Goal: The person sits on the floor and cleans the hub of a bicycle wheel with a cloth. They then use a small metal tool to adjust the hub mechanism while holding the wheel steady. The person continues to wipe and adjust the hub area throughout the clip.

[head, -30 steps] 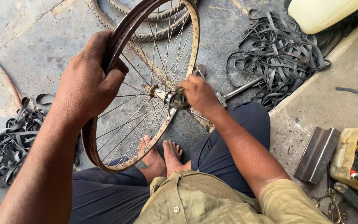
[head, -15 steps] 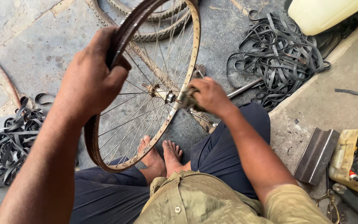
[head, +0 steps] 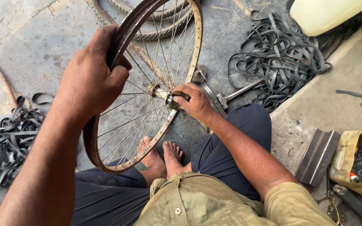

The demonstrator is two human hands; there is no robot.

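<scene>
Fingers (head: 105, 50) of the left hand (head: 91, 77) are clamped on the rim (head: 191, 71), held upright over the floor (head: 34, 46). Right hand (head: 195, 102) fingers are closed on the hub (head: 169, 99); axle adjustment seems in hand, calling for a steady rim.

olive short-sleeved shirt, dark trousers, bare feet

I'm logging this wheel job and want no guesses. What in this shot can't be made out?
Head view only:
- Wheel: its top is cut off by the upper edge.
- Hub axle: the right hand covers its end, so whatever it grips is hidden.
- Rim under the left hand: hidden by the palm.
- Yellowed box: its contents are too small and cut off by the right edge.
</scene>
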